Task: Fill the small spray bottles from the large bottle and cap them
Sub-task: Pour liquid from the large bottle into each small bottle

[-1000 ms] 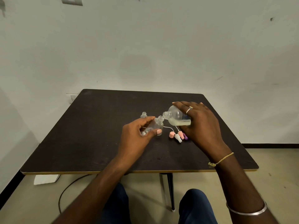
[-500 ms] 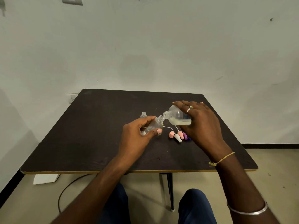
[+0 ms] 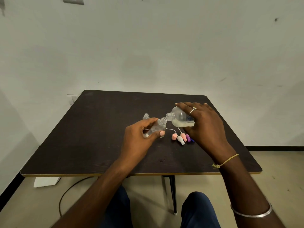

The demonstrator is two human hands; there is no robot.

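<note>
Plain pale wall behind, dark counter (image 3: 92, 145) below, and near its middle the work: small spray bottle (image 3: 157, 128) tilted, neck up and to the right, mouth met by the mouth of the large bottle (image 3: 180, 118), tipped nearly flat with a shallow pool of pale liquid along its lower side. Left hand (image 3: 139, 142) closed around the small bottle, thumb tip pressed at its front, fingers behind. Right hand (image 3: 204, 125) wrapped over the large bottle's body from above, fingers spread across it, ring showing.

To pour well: keep the two mouths touching and lined up, large one just above the small. Raise the base of the large bottle slowly, since so little liquid is left that it will likely arrive in a sudden run. Hold the small bottle steeper as it fills, and watch the level through the clear wall; fill level hard to read from here. Stop short of the neck to leave room for the spray tube.

Second small bottle (image 3: 146, 116) upright and uncapped just behind the left hand, apparently waiting. Spray caps (image 3: 180, 137), pink, white and purple with thin white tubes, lying in a cluster just under the large bottle, close enough to catch any drip; pour best kept clear of them.
</note>
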